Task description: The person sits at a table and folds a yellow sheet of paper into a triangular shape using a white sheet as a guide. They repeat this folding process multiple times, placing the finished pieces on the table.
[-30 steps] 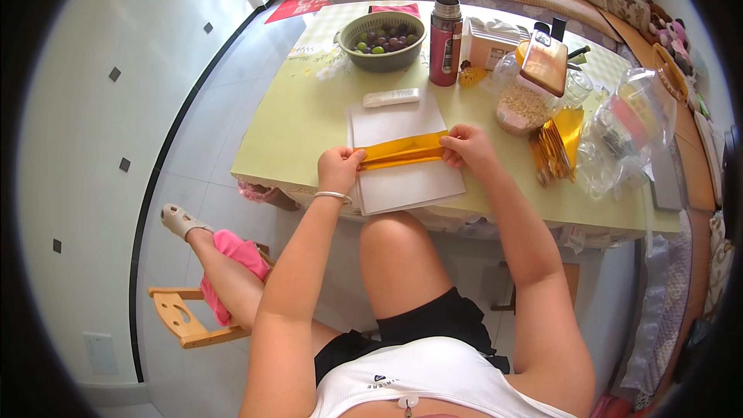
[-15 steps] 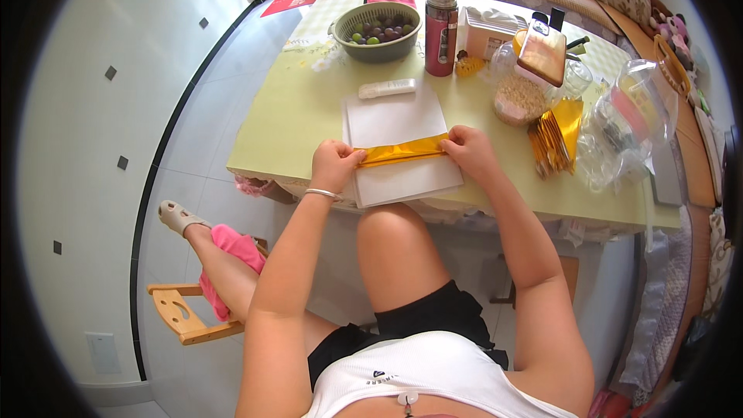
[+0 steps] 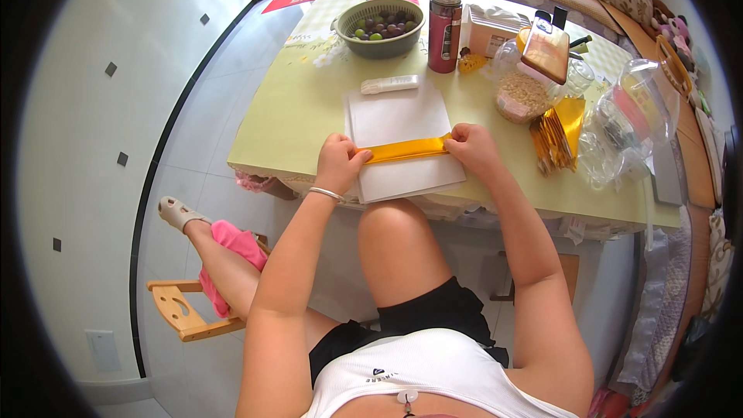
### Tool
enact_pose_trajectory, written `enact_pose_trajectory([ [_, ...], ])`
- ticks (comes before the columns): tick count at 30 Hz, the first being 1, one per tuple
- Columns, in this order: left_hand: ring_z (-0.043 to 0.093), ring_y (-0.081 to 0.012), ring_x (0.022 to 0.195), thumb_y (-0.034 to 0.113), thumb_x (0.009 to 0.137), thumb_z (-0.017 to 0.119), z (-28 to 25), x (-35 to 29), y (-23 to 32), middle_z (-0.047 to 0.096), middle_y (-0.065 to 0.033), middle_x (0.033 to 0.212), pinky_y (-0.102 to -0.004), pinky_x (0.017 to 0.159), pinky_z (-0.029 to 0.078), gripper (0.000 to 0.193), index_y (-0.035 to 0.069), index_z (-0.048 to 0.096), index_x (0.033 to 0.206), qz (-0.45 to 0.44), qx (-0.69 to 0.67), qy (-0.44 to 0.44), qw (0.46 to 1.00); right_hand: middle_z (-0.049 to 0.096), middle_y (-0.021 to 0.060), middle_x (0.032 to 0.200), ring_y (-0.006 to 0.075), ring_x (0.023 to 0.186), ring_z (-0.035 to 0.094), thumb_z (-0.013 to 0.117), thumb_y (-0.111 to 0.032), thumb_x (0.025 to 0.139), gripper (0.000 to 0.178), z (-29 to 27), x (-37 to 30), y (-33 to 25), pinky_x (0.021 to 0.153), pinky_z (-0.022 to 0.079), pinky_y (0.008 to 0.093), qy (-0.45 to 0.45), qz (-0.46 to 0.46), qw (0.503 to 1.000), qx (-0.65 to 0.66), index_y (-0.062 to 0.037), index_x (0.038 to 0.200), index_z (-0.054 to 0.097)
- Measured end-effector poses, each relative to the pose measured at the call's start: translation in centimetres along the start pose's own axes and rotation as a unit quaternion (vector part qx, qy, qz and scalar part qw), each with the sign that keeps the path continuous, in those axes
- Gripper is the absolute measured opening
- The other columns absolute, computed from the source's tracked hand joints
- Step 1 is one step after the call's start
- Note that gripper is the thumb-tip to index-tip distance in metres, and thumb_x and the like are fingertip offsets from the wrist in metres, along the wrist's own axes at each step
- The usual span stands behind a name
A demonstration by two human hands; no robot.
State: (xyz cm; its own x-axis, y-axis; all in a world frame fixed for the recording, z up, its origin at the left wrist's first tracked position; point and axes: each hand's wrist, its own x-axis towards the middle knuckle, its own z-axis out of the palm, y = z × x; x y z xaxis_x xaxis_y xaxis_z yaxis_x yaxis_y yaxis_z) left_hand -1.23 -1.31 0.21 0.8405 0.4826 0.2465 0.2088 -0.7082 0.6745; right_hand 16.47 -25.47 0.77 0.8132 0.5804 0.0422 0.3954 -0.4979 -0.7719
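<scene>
A strip of shiny gold foil stretches flat between my two hands, above a stack of white paper sheets at the table's near edge. My left hand pinches the strip's left end between thumb and fingers. At its right end, my right hand grips it the same way. The thumbs and fingertips cover both ends of the strip. Across the top edge of the paper lies a white tube.
On the green table stand a colander of grapes, a red thermos and a clear jar of grains. A phone leans near the jar. Gold foil strips lie right, beside a clear plastic bag.
The gold strip now lies smoother and straighter between my hands, its face turned more upward. Both hands have shifted only slightly and still hold its ends.
</scene>
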Motion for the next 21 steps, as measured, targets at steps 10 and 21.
enact_pose_trajectory([
  [10,0.060,-0.0260,0.087,0.016,0.079,0.080,-0.2,0.0,0.7,0.058,-0.0134,0.102,-0.0342,0.074,0.050,0.023,0.002,0.066,0.089,0.066,0.106,-0.001,0.992,0.069,0.0165,0.075,0.0304,0.069,0.066,0.069,-0.020,0.075,0.018,0.0,-0.7,-0.5,0.067,0.053,0.0397,0.008,-0.031,0.999,-0.036,-0.0022,0.080,0.070],
  [21,0.044,-0.0264,0.139,0.015,0.095,0.052,-0.6,0.4,3.3,0.036,-0.0028,0.159,-0.0525,0.116,0.028,0.048,0.036,0.057,0.137,0.356,0.360,-0.116,0.855,0.059,0.0163,0.133,0.0327,0.127,0.052,0.068,-0.025,0.087,0.050,2.1,-2.8,-1.9,0.109,0.037,0.0447,0.122,-0.298,0.895,-0.310,0.0001,0.129,0.057],
])
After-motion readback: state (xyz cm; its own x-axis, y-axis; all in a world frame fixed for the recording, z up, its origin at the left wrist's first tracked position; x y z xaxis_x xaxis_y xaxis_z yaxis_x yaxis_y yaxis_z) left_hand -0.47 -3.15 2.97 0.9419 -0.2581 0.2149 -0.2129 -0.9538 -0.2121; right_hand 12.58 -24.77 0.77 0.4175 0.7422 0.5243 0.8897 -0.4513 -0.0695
